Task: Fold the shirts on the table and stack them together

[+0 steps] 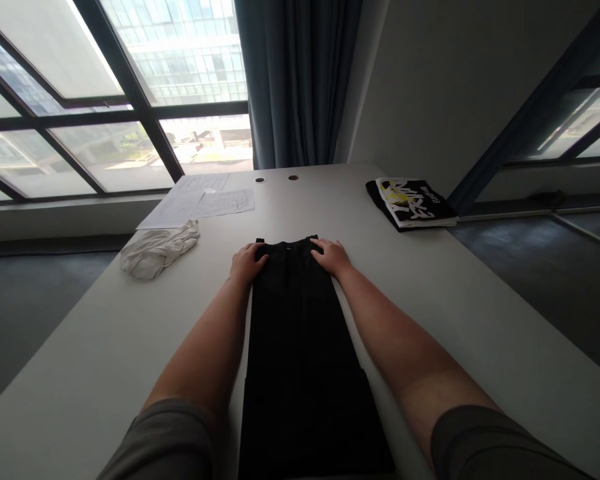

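A pair of black trousers (297, 333) lies flat and lengthwise on the white table (190, 347), waistband at the far end and the legs running toward me. At the waistband's left corner, my left hand (247, 263) has its fingers and thumb closed on the cloth. My right hand (334, 258) grips the right corner in the same way. Both forearms stretch along the two sides of the trousers. The near end of the legs runs out of the picture at the bottom.
A crumpled off-white cloth (160, 250) lies at the left edge, near several printed sheets of paper (195, 200). Folded black garments with white and yellow print (415, 203) sit at the back right. Behind the table hang a blue curtain (300, 87) and windows.
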The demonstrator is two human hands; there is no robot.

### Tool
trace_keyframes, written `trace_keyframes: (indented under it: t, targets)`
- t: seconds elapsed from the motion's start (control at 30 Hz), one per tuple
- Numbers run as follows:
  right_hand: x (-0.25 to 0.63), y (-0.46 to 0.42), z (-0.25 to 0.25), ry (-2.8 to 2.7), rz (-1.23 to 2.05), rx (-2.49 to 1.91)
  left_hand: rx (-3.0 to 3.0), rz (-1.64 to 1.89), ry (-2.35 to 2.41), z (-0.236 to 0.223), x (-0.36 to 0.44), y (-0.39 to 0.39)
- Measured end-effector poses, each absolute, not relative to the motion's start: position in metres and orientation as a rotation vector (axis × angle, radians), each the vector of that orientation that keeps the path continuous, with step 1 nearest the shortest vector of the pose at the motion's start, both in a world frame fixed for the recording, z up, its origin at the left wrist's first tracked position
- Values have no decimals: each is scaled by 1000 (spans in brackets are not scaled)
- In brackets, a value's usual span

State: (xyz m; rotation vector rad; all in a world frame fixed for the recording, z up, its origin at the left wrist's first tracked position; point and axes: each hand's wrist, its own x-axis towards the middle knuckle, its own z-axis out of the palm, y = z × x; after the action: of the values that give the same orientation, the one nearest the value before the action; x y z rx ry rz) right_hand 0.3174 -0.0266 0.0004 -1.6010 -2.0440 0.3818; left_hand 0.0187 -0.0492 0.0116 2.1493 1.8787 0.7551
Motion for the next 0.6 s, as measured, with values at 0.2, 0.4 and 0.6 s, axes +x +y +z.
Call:
trace_keyframes:
  t: [0.2, 0.4, 0.6]
  targets:
    - [327, -46, 7, -1655, 547, -1254, 2028, 1178, 1691, 21, 22, -61]
    - [340, -86, 15, -1503, 539, -1131, 1922, 1378, 1683, 35, 23, -113]
    - [368, -164, 24, -1831, 546, -1058, 2327, 974, 1389, 38, -7, -190]
